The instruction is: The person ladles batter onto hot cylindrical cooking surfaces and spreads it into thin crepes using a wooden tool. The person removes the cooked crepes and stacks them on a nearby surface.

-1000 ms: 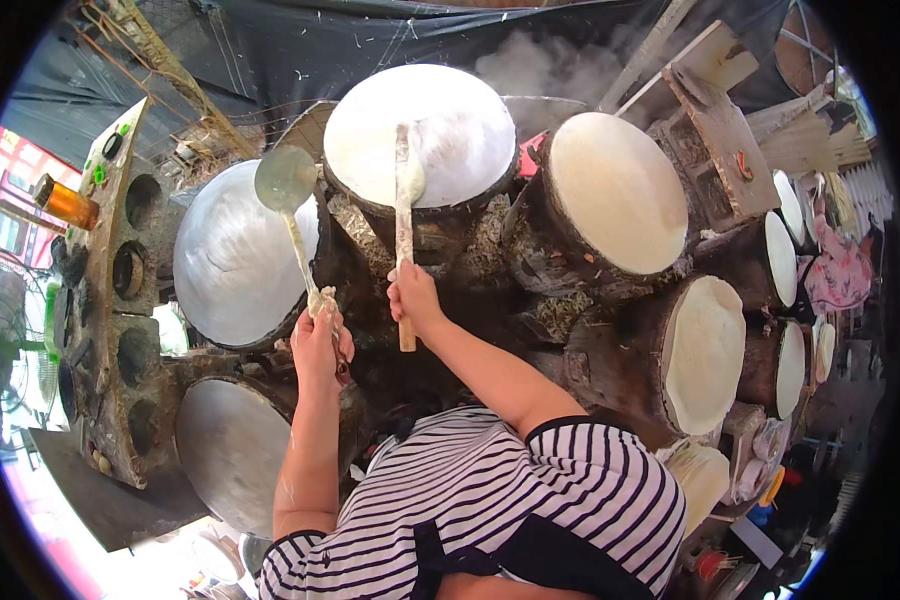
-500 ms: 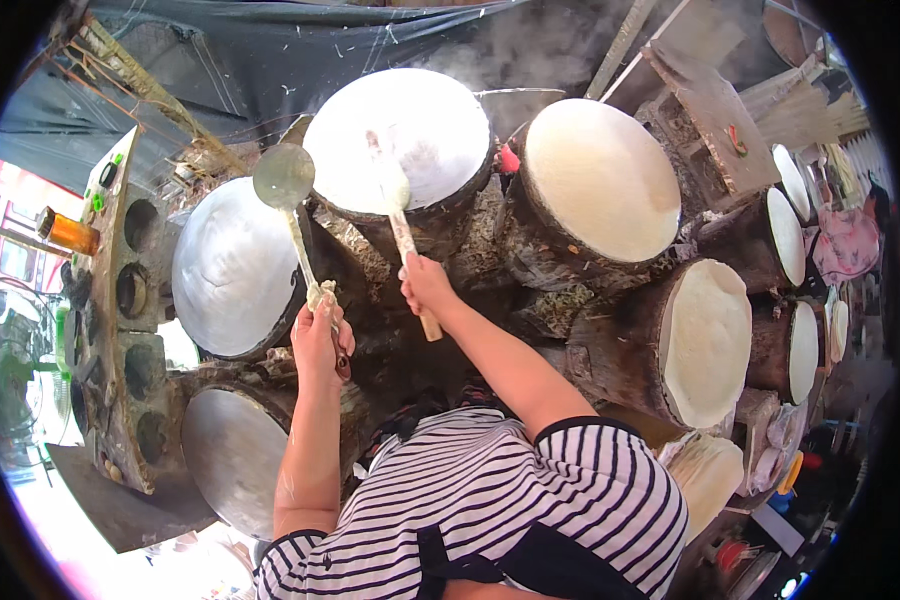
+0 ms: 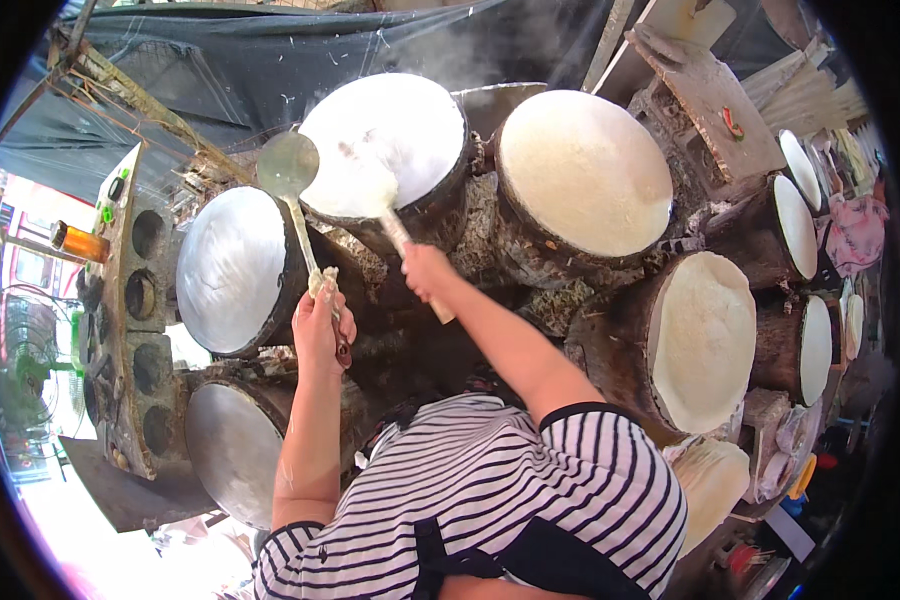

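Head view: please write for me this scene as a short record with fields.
Left hand: grips a round-headed metal tool
Right hand: grips a pale-handled tool, its head at the far griddle; contact unclear
Upper-left griddle: shiny grey surface
Upper-right drum: topped with a pale round layer
Clothing: striped shirt

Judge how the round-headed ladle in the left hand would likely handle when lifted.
The ladle is probably stiff, as its long handle runs straight up from the left hand. It may feel head-heavy, since the broad round head sits far from the grip. Pale paste just above the grip could make it slippery.
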### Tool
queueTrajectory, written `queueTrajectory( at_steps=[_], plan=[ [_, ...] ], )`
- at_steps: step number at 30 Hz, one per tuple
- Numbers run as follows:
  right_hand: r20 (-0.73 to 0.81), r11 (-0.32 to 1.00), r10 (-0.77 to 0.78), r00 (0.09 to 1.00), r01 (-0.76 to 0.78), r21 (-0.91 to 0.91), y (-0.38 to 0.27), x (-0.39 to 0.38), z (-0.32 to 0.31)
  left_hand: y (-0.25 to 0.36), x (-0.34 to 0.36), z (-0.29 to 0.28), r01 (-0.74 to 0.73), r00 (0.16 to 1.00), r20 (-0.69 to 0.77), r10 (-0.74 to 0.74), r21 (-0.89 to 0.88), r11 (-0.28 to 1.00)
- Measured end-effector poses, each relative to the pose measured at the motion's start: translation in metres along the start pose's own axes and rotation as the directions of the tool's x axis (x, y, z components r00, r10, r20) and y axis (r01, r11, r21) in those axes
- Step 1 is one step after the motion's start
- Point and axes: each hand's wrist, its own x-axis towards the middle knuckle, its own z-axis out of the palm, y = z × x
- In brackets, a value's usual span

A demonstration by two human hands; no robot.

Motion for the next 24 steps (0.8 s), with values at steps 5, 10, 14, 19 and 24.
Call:
queueTrajectory(
  at_steps=[5, 10, 14, 19, 24],
  plan=[
    [-0.011, 0.977, -0.029, 1.000, 0.031, 0.209, 0.008, -0.008, -0.067, -0.004, -0.002, 0.022, 0.021, 1.000, 0.016, -0.020, -0.040, 0.999],
    [0.104, 0.984, -0.099, 0.990, 0.082, 0.158, 0.009, -0.029, -0.033, -0.008, 0.000, 0.042, 0.034, 0.999, 0.007, -0.034, -0.037, 0.999],
    [0.023, 0.800, -0.482, 0.876, 0.451, -0.395, 0.031, -0.005, -0.043, -0.008, 0.001, 0.048, 0.035, 0.999, 0.002, -0.035, -0.028, 0.999],
    [-0.091, 0.983, -0.073, 0.993, 0.056, -0.176, -0.007, -0.006, -0.118, -0.010, 0.008, 0.053, 0.020, 1.000, 0.015, -0.020, -0.033, 0.999],
    [0.054, 1.000, -0.006, 0.999, 0.005, 0.019, -0.004, -0.019, -0.105, -0.014, 0.013, 0.058, 0.039, 0.999, 0.009, -0.039, -0.032, 0.999]
  ],
)
